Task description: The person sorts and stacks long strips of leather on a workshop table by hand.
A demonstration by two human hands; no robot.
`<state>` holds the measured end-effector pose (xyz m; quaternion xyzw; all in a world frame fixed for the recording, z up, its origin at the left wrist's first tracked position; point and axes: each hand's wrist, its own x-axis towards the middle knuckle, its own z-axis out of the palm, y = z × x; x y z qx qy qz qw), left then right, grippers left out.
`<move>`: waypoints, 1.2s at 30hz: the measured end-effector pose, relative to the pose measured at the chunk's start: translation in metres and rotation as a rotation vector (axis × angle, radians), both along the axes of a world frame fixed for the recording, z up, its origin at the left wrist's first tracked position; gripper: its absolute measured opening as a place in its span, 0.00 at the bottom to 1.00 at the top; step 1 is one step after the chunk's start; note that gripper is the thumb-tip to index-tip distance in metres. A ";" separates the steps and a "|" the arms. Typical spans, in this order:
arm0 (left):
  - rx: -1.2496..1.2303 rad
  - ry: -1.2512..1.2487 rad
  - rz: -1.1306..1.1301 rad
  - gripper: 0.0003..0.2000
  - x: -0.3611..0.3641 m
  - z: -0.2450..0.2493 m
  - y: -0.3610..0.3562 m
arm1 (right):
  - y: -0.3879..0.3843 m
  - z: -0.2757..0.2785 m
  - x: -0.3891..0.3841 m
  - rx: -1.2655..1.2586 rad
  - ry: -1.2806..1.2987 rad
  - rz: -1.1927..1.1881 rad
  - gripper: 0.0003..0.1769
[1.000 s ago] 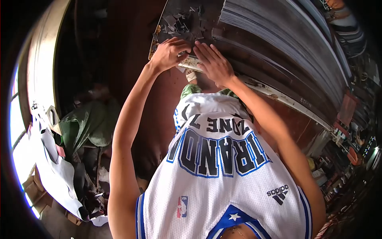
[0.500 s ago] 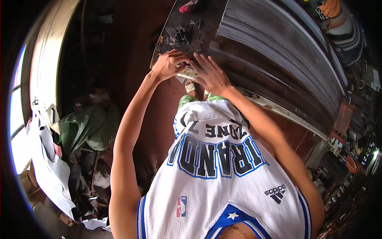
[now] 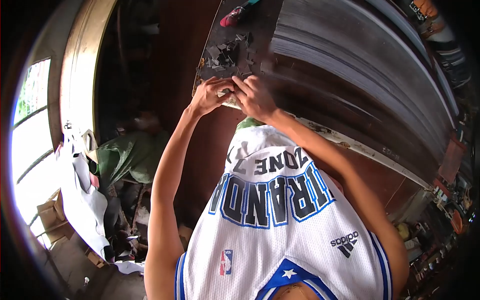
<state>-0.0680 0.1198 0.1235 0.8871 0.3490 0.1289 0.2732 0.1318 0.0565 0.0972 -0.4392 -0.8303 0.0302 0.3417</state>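
My left hand (image 3: pixel 212 96) is at the near edge of the dark table (image 3: pixel 265 30), its fingers bent together; whatever they hold is too small to make out. Close beside it on the right, my right hand (image 3: pixel 255 97) has its fingers curled, the fingertips nearly touching the left ones. Any item between them is hidden. Just beyond the hands lies a heap of small dark grey scraps (image 3: pixel 222 54). A broad stack of long grey sheets (image 3: pixel 345 50) rests on the table to the right of them.
A red-tipped tool (image 3: pixel 231 18) lies at the far end of the table. Green cloth bundle (image 3: pixel 132 155) and white material (image 3: pixel 87 185) are at the left, near a bright window (image 3: pixel 35 105). Cluttered shelves (image 3: pixel 450 220) stand at the right.
My right hand has curled its spread fingers and moved closer to my left hand. The view has shifted a little, so the window and cardboard at the left show more.
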 end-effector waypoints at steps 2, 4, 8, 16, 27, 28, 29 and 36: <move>-0.040 0.011 0.027 0.10 -0.001 0.004 -0.007 | 0.000 -0.004 0.000 -0.145 0.073 0.043 0.09; -0.054 0.001 0.053 0.11 0.000 0.007 -0.006 | 0.000 -0.007 -0.003 -0.112 0.112 0.036 0.08; -0.012 -0.008 0.001 0.11 -0.004 0.008 -0.007 | -0.004 -0.009 -0.004 -0.127 0.187 0.036 0.09; 0.040 -0.072 0.068 0.10 0.020 0.041 0.034 | -0.017 -0.013 0.011 -0.080 0.028 0.113 0.11; 0.462 0.250 0.328 0.20 0.121 -0.036 0.168 | -0.018 -0.010 0.024 -0.245 0.136 0.097 0.08; 0.467 0.268 0.338 0.20 0.125 -0.038 0.168 | -0.018 -0.011 0.024 -0.253 0.147 0.098 0.07; 0.350 0.301 0.335 0.29 0.132 -0.046 0.174 | -0.018 -0.009 0.023 -0.224 0.120 0.102 0.06; 0.053 -0.148 0.535 0.17 0.114 0.005 0.115 | -0.020 -0.016 0.026 -0.184 0.092 0.071 0.09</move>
